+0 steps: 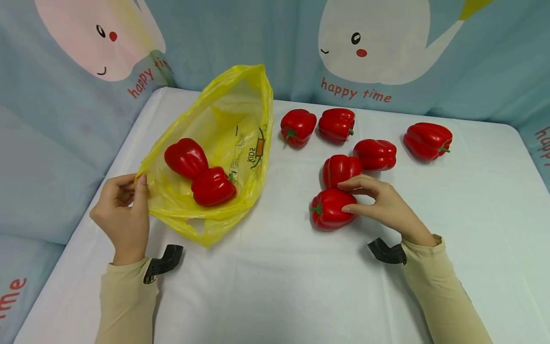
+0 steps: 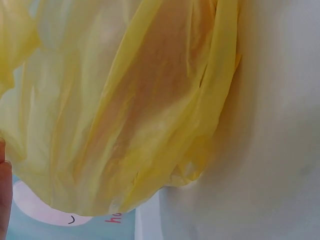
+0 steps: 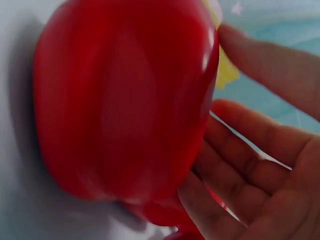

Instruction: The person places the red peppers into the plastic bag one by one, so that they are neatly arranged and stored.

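My left hand (image 1: pixel 126 210) pinches the left rim of a yellow plastic bag (image 1: pixel 172 203) between thumb and fingers. The bag's mouth gapes, and two red bell peppers (image 1: pixel 213 187) lie inside. In the left wrist view the bag's side (image 2: pixel 150 100) fills much of the picture, with a fingertip (image 2: pixel 4 185) at the left edge. My right hand (image 1: pixel 382 205) is at the nearest red bell pepper (image 1: pixel 331 215), which lies on the table. Its thumb and loosely bent fingers are at the pepper's right side. In the right wrist view the pepper (image 3: pixel 125 100) stands close beside the fingers (image 3: pixel 235 165).
Directly behind the nearest pepper sits another bell pepper (image 1: pixel 341 167), with one more (image 1: pixel 375 154) to its right. Two peppers (image 1: pixel 298 125) lie farther back, and a lone pepper (image 1: pixel 428 140) is at the right. A patterned blue curtain (image 1: pixel 292 57) borders the white table (image 1: pixel 266 296).
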Demonstrator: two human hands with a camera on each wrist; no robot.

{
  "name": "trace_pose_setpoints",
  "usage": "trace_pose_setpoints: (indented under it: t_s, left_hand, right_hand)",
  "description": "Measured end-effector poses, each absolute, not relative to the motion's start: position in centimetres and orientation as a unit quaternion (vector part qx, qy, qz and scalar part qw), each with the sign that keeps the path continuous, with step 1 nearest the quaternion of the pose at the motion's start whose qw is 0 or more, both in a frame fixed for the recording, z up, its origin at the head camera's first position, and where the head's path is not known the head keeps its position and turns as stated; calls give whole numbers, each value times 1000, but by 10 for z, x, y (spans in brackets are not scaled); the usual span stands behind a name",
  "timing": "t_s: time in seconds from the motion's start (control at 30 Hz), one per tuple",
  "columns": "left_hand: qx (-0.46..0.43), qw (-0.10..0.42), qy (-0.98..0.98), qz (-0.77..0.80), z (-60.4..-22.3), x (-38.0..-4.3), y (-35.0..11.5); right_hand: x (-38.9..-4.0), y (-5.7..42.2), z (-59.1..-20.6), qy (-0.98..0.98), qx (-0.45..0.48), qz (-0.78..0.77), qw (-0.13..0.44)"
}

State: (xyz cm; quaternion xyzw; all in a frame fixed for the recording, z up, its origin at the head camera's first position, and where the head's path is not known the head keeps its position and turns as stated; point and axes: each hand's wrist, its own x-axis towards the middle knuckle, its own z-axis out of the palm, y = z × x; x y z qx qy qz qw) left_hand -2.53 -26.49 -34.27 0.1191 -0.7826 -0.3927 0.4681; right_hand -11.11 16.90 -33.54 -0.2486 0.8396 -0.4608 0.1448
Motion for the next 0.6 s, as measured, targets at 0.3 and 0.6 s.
trace_pose_setpoints:
  t_s: [0.3, 0.6]
  left_hand:
    - [108, 466, -779, -405, -342, -26, -263]
    - [93, 462, -778, -416, -343, -26, -259]
  right_hand:
    - [-113, 173, -338, 851, -275, -420, 155]
    - [-112, 171, -337, 861, -259, -403, 169]
